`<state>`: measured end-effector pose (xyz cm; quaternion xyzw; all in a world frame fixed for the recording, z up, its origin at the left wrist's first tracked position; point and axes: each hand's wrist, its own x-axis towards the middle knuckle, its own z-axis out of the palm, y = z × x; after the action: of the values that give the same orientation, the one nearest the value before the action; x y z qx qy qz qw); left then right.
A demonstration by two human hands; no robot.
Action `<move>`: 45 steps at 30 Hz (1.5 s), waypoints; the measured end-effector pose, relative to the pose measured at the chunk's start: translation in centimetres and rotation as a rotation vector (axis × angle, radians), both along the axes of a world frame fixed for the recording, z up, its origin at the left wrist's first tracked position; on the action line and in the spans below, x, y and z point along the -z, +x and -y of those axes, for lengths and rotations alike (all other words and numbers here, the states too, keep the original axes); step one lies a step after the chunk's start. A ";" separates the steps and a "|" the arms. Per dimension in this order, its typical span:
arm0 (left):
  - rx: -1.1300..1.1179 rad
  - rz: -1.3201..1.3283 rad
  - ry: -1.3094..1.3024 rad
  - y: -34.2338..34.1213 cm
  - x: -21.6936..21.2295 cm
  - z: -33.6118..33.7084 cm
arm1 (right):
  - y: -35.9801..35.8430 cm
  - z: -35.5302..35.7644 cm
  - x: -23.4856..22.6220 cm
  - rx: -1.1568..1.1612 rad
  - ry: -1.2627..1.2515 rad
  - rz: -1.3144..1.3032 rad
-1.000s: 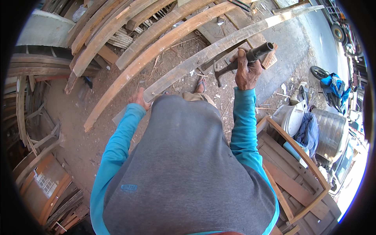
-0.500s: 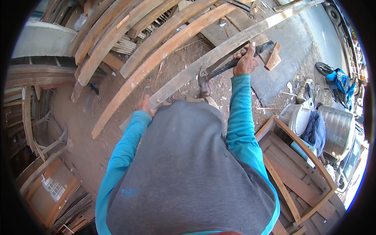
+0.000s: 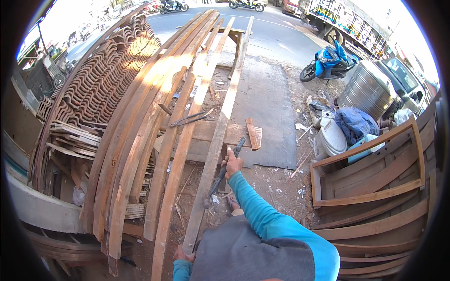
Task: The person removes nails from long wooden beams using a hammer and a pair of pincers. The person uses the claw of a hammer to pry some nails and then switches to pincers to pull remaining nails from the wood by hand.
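Note:
My left hand (image 3: 184, 254) is closed around the near end of a long wooden plank (image 3: 219, 131). That plank stretches away from me towards the road, the rightmost of several laid lengthwise. In my right hand (image 3: 232, 164) is a hammer (image 3: 217, 181), gripped by its dark handle. Its metal head points back towards me, at the right edge of the plank; whether it touches the wood I cannot tell. Past my right hand, a short wood block (image 3: 253, 134) lies on a crosswise board (image 3: 201, 129). A pair of long-handled dark pincers (image 3: 188, 119) rests across the neighbouring planks.
Stacked roof tiles (image 3: 101, 70) rise on the left beside more long planks (image 3: 126, 136). To the right are a wooden frame (image 3: 365, 199), a white toilet bowl (image 3: 332, 138), a metal drum (image 3: 367, 86) and a motorbike with blue parts (image 3: 328, 63). A road (image 3: 272, 35) runs across the far side.
My view has tilted up and turned, bringing the road and roof tiles into sight. The hammer's head has come closer to the plank's edge. Both hands keep their holds.

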<state>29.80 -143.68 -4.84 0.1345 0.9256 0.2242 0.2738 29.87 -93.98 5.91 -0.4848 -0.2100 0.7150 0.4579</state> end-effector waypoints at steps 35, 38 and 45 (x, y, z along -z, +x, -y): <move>0.213 -0.019 0.087 -1.0 -2.5 -1.1 | -3.9 1.3 -5.5 -0.310 0.230 0.319; 0.165 0.022 0.024 -0.8 -5.2 -1.8 | -3.2 0.1 -1.9 -0.296 0.171 0.089; 0.099 0.007 -0.014 1.9 -4.4 -0.3 | -2.2 -0.6 -0.3 -0.329 0.052 0.087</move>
<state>31.66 -143.39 -0.44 0.1773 0.9184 0.2047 0.2886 27.64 -93.40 6.23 -0.4623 -0.3249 0.7529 0.3375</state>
